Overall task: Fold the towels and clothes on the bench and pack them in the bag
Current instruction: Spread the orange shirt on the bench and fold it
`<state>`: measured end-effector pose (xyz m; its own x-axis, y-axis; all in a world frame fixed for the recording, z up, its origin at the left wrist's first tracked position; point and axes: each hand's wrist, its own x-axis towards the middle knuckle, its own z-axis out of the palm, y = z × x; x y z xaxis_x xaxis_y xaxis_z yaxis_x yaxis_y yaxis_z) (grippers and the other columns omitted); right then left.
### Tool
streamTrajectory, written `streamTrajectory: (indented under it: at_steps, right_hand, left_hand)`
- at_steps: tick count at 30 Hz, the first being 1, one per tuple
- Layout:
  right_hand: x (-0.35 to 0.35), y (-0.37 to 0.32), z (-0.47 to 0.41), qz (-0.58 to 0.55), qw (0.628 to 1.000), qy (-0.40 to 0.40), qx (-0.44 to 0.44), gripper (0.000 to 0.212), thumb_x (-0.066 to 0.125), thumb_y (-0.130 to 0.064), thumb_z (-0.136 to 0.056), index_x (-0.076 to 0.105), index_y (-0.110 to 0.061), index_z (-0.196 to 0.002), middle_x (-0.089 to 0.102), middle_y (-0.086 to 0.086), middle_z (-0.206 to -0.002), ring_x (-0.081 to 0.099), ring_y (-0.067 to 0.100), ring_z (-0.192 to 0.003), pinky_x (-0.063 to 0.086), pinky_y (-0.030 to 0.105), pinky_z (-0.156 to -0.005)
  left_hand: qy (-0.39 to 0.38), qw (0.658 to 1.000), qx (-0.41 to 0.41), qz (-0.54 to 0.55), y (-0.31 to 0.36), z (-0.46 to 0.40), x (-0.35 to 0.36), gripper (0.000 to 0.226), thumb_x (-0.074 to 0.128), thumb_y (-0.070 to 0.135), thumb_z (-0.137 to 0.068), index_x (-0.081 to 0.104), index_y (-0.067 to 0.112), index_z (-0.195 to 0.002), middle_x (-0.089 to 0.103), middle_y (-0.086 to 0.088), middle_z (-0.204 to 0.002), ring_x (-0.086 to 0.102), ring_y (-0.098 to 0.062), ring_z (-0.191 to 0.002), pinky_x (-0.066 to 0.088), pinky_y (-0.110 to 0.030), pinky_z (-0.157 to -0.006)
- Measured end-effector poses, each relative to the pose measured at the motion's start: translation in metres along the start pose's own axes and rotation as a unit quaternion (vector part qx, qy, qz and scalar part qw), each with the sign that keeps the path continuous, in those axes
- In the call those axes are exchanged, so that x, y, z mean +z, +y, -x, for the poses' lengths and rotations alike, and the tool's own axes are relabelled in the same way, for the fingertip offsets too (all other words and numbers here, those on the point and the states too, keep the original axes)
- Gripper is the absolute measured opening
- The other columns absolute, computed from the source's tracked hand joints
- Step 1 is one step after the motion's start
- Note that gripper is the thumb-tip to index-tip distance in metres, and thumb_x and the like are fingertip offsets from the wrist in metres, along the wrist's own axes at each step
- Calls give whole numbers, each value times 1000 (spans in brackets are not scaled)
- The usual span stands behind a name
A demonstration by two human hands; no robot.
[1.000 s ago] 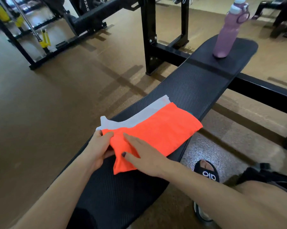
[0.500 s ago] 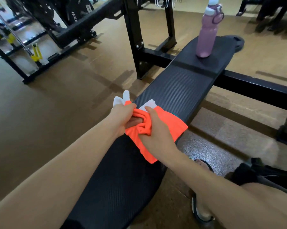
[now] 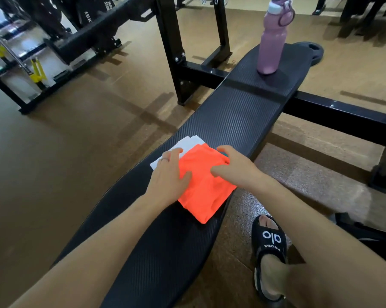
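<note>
Head view: your folded orange garment (image 3: pixel 206 187) lies on the black bench pad (image 3: pixel 236 121), on its near half and toward its right edge, with one corner reaching the pad's rim. Under it, at its far left side, a white cloth (image 3: pixel 188 142) shows, folded and lying flat on the pad. Your left hand (image 3: pixel 168 176) rests palm down on the left part of the stack, fingers spread and fairly straight, fingertips over the white cloth and thumb on the orange fabric; a ring shows on one finger. Your right hand (image 3: pixel 234 167) sits on the right part of the orange garment, fingers arched, tips pressing down on the cloth, thumb pointing toward your left thumb. Neither hand pinches or lifts anything; both press on top of the stack, with bare orange fabric between them and more of it reaching back toward you. A sliver of teal shows at the orange garment's far edge by your right fingers; what it is cannot be told. At the far end of the pad a pink water bottle (image 3: pixel 272 41) stands upright, well apart from the stack. On the floor to the right of the bench your foot wears a black slide sandal (image 3: pixel 270 241)
</note>
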<state>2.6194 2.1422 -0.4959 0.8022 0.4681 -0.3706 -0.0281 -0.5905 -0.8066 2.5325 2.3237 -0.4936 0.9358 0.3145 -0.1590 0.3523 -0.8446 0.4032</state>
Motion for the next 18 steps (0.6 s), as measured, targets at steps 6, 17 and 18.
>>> streamTrajectory:
  at_steps: [6, 17, 18]
  right_hand:
    - [3, 12, -4, 140, 987, 75, -41, 17, 62, -29, -87, 56, -16, -96, 63, 4, -96, 60, 27, -97, 49, 36, -76]
    - [0, 15, -9, 116, 990, 75, -17, 19, 71, -16, -80, 53, -14, -77, 56, -1, -81, 54, 21, -81, 35, 27, -55]
    - [-2, 17, -11, 103, 992, 72, -15, 16, 70, -11, -80, 54, -14, -80, 55, -2, -81, 53, 19, -79, 35, 27, -54]
  left_hand:
    - [76, 996, -35, 5, -6, 54, 35, 60, 61, 55, -87, 45, 19, -132, 41, -2, -132, 41, -26, -121, 36, -42, -105]
    - [159, 957, 137, -201, 11, 97, 75, 33, 74, 28, -79, 53, 15, -101, 50, -7, -93, 49, -25, -76, 45, -37, -62]
    - [168, 950, 155, -215, 12, 98, 78, 29, 73, 22, -79, 54, 15, -99, 51, -7, -91, 49, -26, -74, 44, -37, -62]
